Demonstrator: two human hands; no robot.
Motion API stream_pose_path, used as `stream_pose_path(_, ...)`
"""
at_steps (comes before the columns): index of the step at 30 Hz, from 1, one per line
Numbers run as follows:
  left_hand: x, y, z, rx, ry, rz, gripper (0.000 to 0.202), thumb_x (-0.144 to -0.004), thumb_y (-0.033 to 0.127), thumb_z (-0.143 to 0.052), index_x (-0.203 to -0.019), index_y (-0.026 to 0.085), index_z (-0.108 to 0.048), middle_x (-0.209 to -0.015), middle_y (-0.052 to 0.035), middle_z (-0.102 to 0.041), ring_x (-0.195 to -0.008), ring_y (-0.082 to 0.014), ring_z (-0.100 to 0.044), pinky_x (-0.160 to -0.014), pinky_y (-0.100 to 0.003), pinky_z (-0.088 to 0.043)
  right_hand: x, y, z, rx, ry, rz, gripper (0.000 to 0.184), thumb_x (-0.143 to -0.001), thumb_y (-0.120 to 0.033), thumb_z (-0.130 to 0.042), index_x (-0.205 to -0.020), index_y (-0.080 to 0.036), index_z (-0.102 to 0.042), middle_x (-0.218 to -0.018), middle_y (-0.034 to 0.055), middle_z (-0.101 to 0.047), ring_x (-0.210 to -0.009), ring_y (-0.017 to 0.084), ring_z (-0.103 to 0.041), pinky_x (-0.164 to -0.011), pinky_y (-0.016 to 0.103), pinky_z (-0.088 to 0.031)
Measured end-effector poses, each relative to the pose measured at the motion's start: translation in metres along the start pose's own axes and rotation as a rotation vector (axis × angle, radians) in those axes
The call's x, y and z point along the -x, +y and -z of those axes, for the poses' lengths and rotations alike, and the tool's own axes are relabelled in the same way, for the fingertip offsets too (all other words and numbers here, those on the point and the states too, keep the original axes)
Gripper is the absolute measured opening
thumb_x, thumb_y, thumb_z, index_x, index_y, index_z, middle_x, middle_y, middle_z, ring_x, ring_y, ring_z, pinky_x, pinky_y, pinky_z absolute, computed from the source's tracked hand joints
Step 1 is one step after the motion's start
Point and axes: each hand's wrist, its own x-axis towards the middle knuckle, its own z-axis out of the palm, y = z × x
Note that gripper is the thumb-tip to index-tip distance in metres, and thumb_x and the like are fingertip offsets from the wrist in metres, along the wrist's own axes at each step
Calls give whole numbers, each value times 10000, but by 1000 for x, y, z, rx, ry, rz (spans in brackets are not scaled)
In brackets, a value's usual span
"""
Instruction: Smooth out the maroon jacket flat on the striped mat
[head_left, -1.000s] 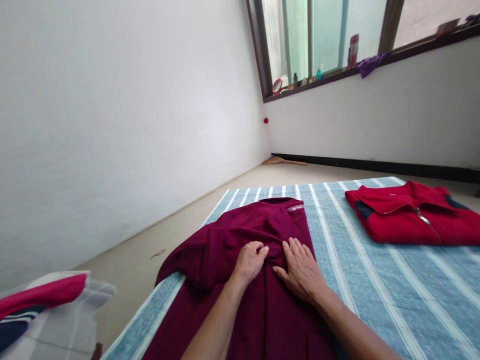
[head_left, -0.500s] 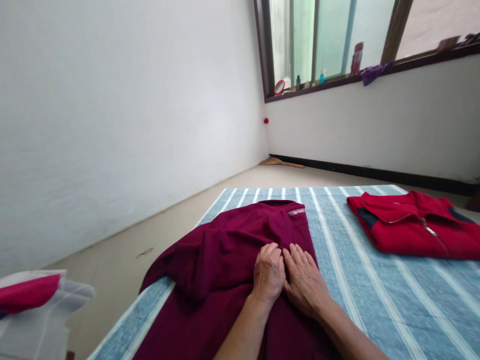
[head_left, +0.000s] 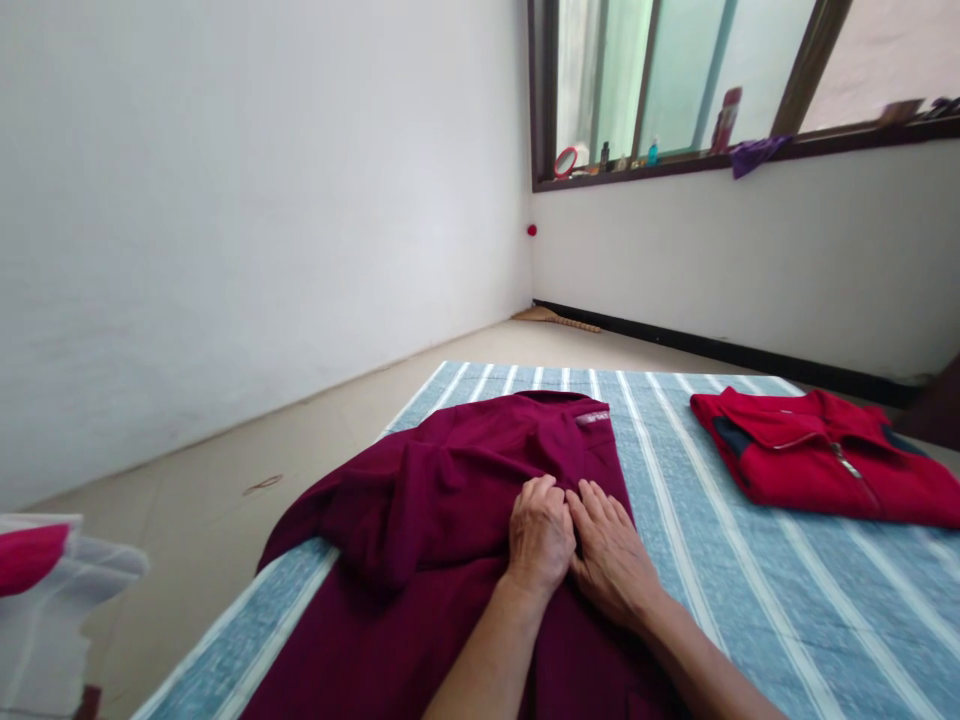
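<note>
lying crumpled on the near left part of a blue striped sheet (head_left: 750, 560), the maroon garment (head_left: 442, 500) spills its left edge over the sheet's side toward the floor (head_left: 300, 440). both hands rest on it near its middle, side by side and touching. the left hand (head_left: 540, 535) has its fingers (head_left: 541, 492) bent down together into a fold of the cloth; whether they pinch it i cannot tell. the right hand (head_left: 611, 555) lies flat, its fingers (head_left: 600, 505) straight and close together, pressing on the fabric and gripping nothing. a small label shows at the garment's far edge.

well apart on the right of the sheet lies a folded red jacket (head_left: 817, 455) with a zip. the floor is pale and bare, meeting a plain white wall (head_left: 225, 200) on the left. a dark skirting (head_left: 712, 345) runs along the far wall, with a broom (head_left: 559, 317) lying in the corner. above it a dark-framed window (head_left: 675, 70) has a sill carrying a small red mirror (head_left: 566, 160), a few bottles and a purple cloth (head_left: 754, 155). at the near left edge sits a white bundle (head_left: 60, 600) with red cloth on it.
</note>
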Motion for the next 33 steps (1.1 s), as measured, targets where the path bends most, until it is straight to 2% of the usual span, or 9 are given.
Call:
stream_pose_path(13, 0, 1, -1, -8, -40, 18, 193, -850, 125, -459, -890, 136, -648, -1130, -101, -633, -1056, -249, -544, -953, -385, -439, -1, 1, 2, -8, -35, -5, 583, -855, -304, -404, -1403, -106, -383, -1473, 144, -303, -1367, 274, -242, -1104, 425, -217)
stream_pose_path(22, -1, 3, 3, -27, -33, 14, 192, -853, 117, -443, -855, 152, -632, -1030, -90, -643, -1010, -235, -561, -907, -365, -462, -2, 1, 3, -31, -43, -19, 587, -856, -308, -408, -1408, -110, -376, -1478, 139, -291, -1374, 276, -225, -1107, 428, -208)
stream_pose_path(33, -1, 3, 3, -30, -40, 22, 195, -856, 128, -435, -863, 161, -627, -1015, -87, -641, -996, -232, -560, -884, -358, -463, -3, 2, 3, -27, -71, -18, 598, -853, -312, -408, -1414, -111, -365, -1484, 138, -277, -1377, 271, -217, -1109, 429, -208)
